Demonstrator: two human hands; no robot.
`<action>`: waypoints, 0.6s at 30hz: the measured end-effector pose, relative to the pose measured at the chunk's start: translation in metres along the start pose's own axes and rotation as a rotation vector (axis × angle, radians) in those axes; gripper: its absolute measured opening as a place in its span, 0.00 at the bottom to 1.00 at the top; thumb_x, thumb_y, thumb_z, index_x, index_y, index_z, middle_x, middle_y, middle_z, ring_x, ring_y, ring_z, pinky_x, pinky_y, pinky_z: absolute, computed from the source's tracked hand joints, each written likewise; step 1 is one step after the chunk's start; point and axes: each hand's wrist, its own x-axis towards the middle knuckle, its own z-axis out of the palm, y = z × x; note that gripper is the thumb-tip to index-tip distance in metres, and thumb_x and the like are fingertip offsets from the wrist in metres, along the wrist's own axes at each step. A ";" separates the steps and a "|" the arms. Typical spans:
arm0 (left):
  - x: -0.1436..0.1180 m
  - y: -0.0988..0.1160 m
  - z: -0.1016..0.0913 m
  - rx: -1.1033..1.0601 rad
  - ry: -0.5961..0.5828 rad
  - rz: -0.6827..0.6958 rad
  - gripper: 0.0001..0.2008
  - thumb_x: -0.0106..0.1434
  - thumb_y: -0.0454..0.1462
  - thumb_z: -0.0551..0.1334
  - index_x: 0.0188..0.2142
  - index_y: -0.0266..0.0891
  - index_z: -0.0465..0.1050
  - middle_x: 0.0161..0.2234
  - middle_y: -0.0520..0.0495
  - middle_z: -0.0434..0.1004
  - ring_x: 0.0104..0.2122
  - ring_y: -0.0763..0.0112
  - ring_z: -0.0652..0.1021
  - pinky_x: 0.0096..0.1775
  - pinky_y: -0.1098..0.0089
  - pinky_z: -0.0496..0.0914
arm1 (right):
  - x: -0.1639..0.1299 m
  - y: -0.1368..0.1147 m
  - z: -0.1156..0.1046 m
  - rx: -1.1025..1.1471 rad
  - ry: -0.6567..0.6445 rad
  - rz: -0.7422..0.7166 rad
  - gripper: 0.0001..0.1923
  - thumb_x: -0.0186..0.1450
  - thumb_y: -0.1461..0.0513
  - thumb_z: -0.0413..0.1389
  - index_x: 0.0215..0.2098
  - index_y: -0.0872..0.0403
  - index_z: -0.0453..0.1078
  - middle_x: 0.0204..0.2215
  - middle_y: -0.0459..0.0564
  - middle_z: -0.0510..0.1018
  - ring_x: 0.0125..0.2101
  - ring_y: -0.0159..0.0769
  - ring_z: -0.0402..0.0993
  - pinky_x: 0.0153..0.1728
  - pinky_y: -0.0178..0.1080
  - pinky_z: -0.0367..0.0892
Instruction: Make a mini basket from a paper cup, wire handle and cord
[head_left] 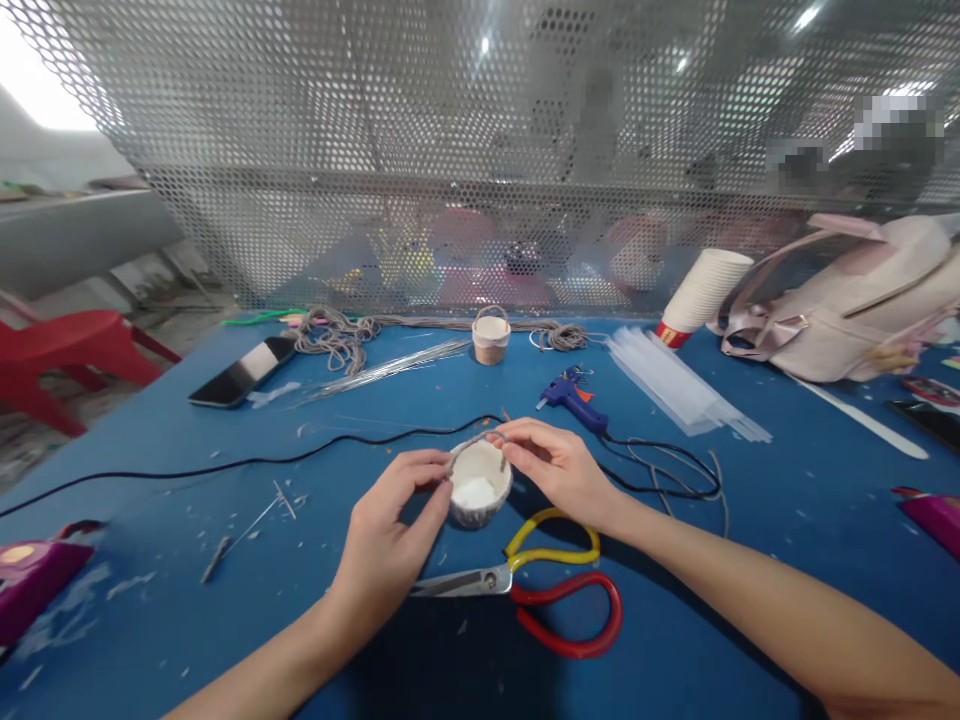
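Observation:
Between my two hands is a small basket (480, 492), white inside, its outside wrapped in grey cord, with a thin grey handle arching over its mouth. My left hand (401, 510) pinches the left rim where one end of the handle meets it. On the far right side, my right hand (551, 460) grips the handle's other end against the rim. Just below the basket lie scissors (491, 580) with one yellow and one red grip, blades partly behind my left hand. A blue hot glue gun (574, 400) rests beyond my right hand.
Behind stand a finished-looking small basket (491, 340), grey cord (334, 338), wire strands (390, 368) and a phone (244, 372). To the right are white strips (679, 385), stacked paper cups (705, 290) and a pale backpack (847, 300). A black cable (285, 460) crosses the blue table.

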 end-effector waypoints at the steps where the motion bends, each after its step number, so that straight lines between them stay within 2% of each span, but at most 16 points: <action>1: 0.000 0.000 0.000 0.011 0.002 0.026 0.04 0.59 0.34 0.58 0.30 0.40 0.72 0.34 0.46 0.77 0.35 0.69 0.77 0.38 0.69 0.72 | 0.000 0.000 0.000 0.007 -0.003 0.006 0.07 0.65 0.61 0.52 0.37 0.53 0.72 0.37 0.50 0.77 0.39 0.33 0.73 0.41 0.38 0.70; 4: -0.001 -0.001 0.000 0.038 0.009 0.091 0.04 0.58 0.32 0.58 0.30 0.40 0.71 0.33 0.47 0.77 0.33 0.70 0.78 0.38 0.71 0.72 | -0.001 0.000 -0.001 0.015 -0.015 0.012 0.07 0.65 0.62 0.52 0.37 0.53 0.72 0.38 0.50 0.77 0.39 0.34 0.73 0.41 0.38 0.70; 8: -0.001 -0.003 -0.003 0.026 -0.033 0.110 0.04 0.59 0.31 0.59 0.32 0.40 0.71 0.35 0.47 0.77 0.34 0.70 0.78 0.39 0.71 0.71 | -0.004 0.001 0.000 -0.002 -0.009 0.016 0.07 0.65 0.62 0.52 0.37 0.52 0.72 0.39 0.51 0.77 0.41 0.35 0.73 0.42 0.40 0.70; 14: 0.003 -0.005 -0.013 -0.082 -0.083 -0.052 0.05 0.60 0.34 0.58 0.33 0.42 0.73 0.38 0.46 0.78 0.39 0.66 0.77 0.42 0.68 0.71 | -0.010 -0.003 0.001 -0.059 -0.011 -0.058 0.05 0.64 0.63 0.53 0.38 0.53 0.70 0.40 0.52 0.76 0.42 0.35 0.73 0.44 0.41 0.69; 16: 0.006 -0.006 -0.016 -0.121 -0.079 -0.134 0.04 0.60 0.35 0.59 0.32 0.42 0.73 0.39 0.46 0.78 0.40 0.65 0.77 0.43 0.67 0.71 | -0.012 -0.004 0.002 -0.086 -0.057 -0.095 0.11 0.62 0.61 0.56 0.44 0.52 0.67 0.44 0.53 0.74 0.46 0.37 0.71 0.46 0.42 0.68; 18: 0.009 -0.008 -0.018 -0.165 -0.087 -0.218 0.05 0.59 0.37 0.60 0.31 0.41 0.74 0.39 0.45 0.78 0.40 0.64 0.77 0.42 0.66 0.71 | -0.015 -0.001 0.004 -0.135 -0.101 -0.097 0.27 0.57 0.59 0.61 0.53 0.52 0.61 0.52 0.57 0.69 0.53 0.42 0.65 0.50 0.45 0.65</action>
